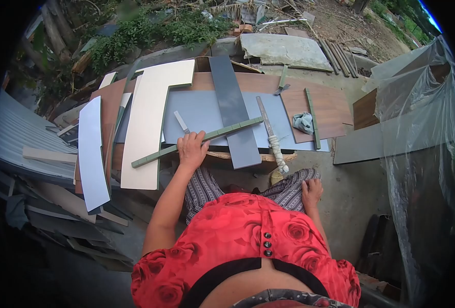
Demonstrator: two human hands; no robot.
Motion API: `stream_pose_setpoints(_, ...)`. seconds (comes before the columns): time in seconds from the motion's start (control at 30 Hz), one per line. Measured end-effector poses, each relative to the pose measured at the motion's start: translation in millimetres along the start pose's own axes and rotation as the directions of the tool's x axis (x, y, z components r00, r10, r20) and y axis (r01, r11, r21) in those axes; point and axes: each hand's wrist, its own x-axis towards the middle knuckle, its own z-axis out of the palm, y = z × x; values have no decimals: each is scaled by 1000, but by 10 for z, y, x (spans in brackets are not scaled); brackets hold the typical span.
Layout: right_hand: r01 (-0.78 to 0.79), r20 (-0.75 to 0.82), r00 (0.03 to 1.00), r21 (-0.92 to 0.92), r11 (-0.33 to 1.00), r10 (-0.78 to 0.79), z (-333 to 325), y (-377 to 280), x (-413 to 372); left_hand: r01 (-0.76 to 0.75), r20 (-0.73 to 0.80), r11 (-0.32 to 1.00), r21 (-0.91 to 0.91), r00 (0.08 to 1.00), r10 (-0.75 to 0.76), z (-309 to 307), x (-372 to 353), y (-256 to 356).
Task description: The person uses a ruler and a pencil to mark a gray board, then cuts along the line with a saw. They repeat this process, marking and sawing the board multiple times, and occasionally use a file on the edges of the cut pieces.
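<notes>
My left hand (190,150) is closed over a long green strip (220,132) with evenly spaced marks along it. The strip lies slantwise across a cream-coloured board (153,113) and a dark grey board (233,110). Just beyond my left fingers is a small flat metal tool (181,122). My right hand (312,193) rests on my right knee with its fingers laid along the patterned trousers, holding nothing. Between the hands lies a long metal blade (262,110) whose handle (275,151) is wrapped in pale cloth or cord.
A brown wood-grain board (297,108) holds a crumpled grey-green cloth (303,123) and another green strip (312,115). A curved white panel (91,154) stands at the left. Clear plastic sheeting (412,133) hangs at the right. Stacked offcuts (63,205) sit lower left.
</notes>
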Motion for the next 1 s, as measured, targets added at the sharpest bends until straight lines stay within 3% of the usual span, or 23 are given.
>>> stream_pose_setpoints(0.43,-61,25,998,19,998,60,-76,-37,41,-77,115,994,-79,990,86,-26,111,-206)
stream_pose_setpoints(0.5,-214,70,977,349,912,202,-136,-165,151,-82,103,996,-36,991,85,-28,97,-193)
stream_pose_setpoints(0.63,-47,25,999,494,868,39,-368,-665,447,-69,123,998,-10,990,70,-13,93,-182)
stream_pose_setpoints(0.77,81,64,990,473,877,-126,-332,-1028,635,-37,125,999,12,991,36,-4,98,-136)
stream_pose_setpoints(0.83,207,64,968,338,918,-242,-243,-1149,689,-36,123,999,18,992,34,5,89,-127)
stream_pose_setpoints(0.87,204,62,969,338,919,-238,-205,-1202,696,-33,124,999,19,992,31,9,86,-131)
stream_pose_setpoints(0.93,100,234,961,203,974,-147,-132,-1276,713,-32,123,999,24,992,29,3,88,-124)
stream_pose_setpoints(1.0,24,319,943,202,979,-89,-11,-1266,767,-22,141,999,46,990,16,-3,86,-118)
